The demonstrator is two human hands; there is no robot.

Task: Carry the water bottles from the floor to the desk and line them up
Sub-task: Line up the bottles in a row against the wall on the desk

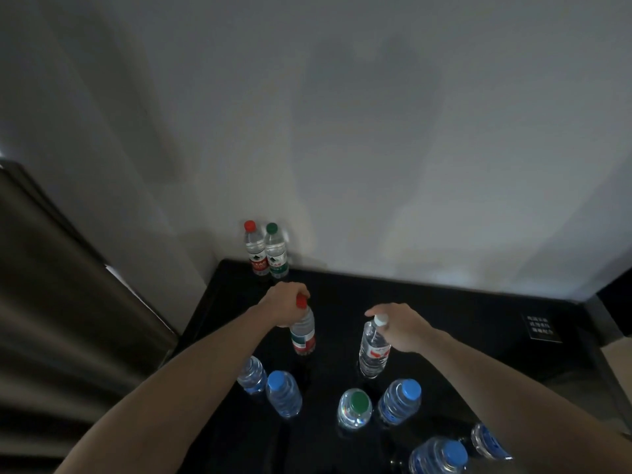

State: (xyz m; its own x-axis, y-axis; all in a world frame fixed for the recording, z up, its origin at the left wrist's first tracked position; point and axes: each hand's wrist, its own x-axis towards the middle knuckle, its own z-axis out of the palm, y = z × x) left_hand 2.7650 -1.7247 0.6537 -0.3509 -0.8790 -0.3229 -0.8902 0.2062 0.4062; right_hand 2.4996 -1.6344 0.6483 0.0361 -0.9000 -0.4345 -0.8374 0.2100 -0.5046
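On the black desk [461, 323], my left hand [285, 302] grips the neck of a red-capped bottle [302, 331] with a red and green label. My right hand [402, 325] holds a white-capped clear bottle [373, 350] by its top. Both bottles are upright over the middle of the desk. Against the wall at the back left corner stand a red-capped bottle [255, 249] and a green-capped bottle [276, 253], side by side. Nearer to me stand several more bottles, among them a blue-capped one [284, 393], a green-capped one [355, 407] and another blue-capped one [400, 400].
A white wall [342, 131] rises right behind the desk. A brown curtain or panel [51, 302] hangs to the left of the desk. A small dark plate with white print [543, 328] lies near the desk's right end.
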